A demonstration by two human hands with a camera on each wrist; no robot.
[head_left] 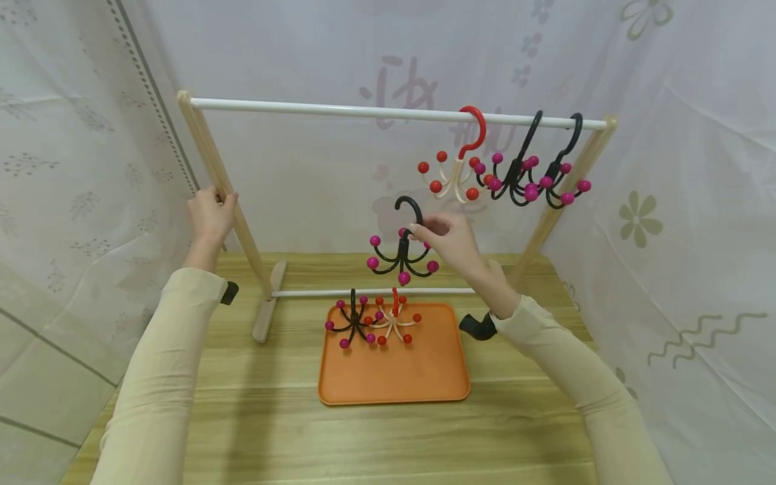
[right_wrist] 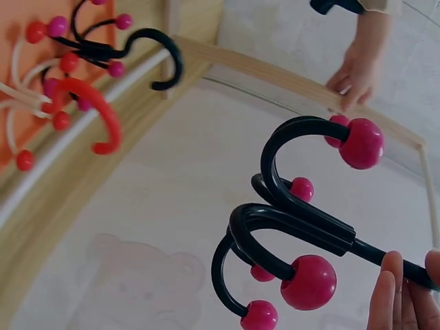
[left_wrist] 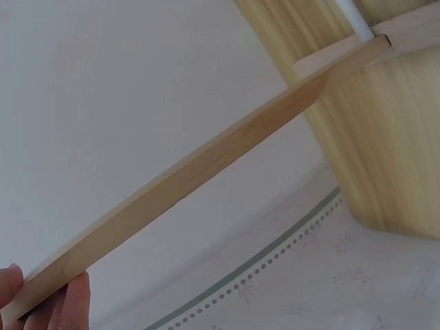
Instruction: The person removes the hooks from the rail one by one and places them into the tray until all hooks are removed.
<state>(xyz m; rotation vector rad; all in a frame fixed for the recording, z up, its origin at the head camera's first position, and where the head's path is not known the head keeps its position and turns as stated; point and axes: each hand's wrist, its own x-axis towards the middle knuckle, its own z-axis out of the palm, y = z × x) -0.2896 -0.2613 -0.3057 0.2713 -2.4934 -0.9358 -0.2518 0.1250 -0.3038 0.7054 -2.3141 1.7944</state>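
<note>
Fingers of right hand [head_left: 451, 239] pinching black claw-armed hook [head_left: 402, 252] with glossy magenta balls, left hand [head_left: 210, 214] gripping smooth wooden post [head_left: 236, 215]

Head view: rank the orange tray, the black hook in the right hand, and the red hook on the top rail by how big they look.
1. orange tray, clearly largest.
2. and 3. black hook in the right hand and red hook on the top rail: they look alike in size, and the held one is nearer the camera, so no ranking.

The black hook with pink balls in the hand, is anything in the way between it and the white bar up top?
Nothing visible blocks it. The black hook, held by the right hand, has open air up to the white bar; the hanging hooks sit further right.
</note>
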